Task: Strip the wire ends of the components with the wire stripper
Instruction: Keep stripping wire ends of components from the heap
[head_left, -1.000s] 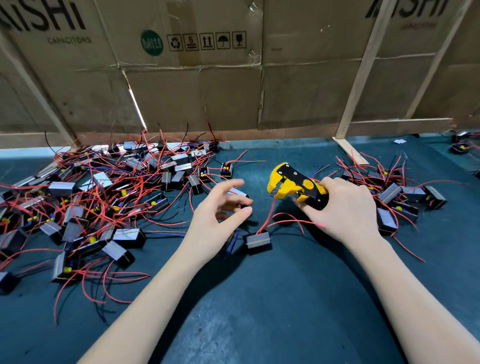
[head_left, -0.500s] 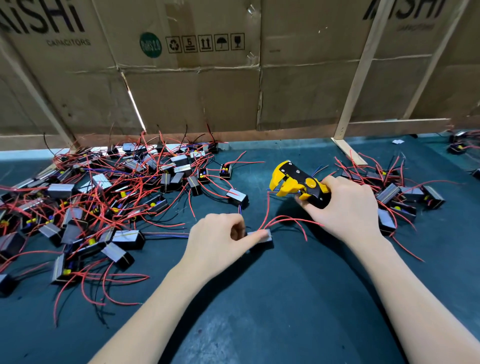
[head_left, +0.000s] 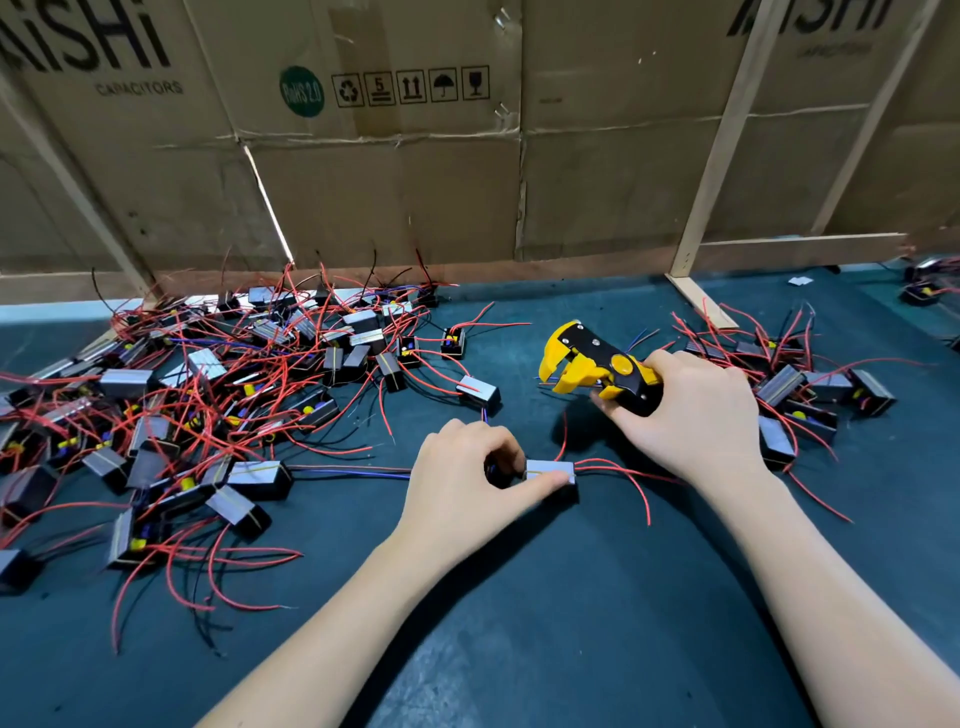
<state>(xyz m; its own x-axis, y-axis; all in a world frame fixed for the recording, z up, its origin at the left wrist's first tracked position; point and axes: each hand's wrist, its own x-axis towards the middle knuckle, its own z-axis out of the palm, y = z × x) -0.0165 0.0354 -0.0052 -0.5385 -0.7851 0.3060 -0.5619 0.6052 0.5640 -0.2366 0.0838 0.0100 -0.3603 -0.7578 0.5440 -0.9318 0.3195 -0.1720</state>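
Observation:
A small black component with a silver top (head_left: 550, 472) lies on the dark green mat, and my left hand (head_left: 462, 480) pinches it between thumb and fingers. Red wires (head_left: 618, 475) trail from its right end toward my right wrist. My right hand (head_left: 691, 415) grips the handles of a yellow and black wire stripper (head_left: 592, 364). Its jaws point left, above and right of the component, and they are apart from the wires.
A big tangle of components with red wires (head_left: 197, 405) covers the mat's left side. A smaller pile (head_left: 810, 389) lies right of my right hand. One component (head_left: 478, 391) sits just beyond my left hand. Cardboard sheets and wooden slats (head_left: 717, 166) wall the back.
My left hand came down from open above the mat and took hold of the component. My right hand with the stripper has barely moved.

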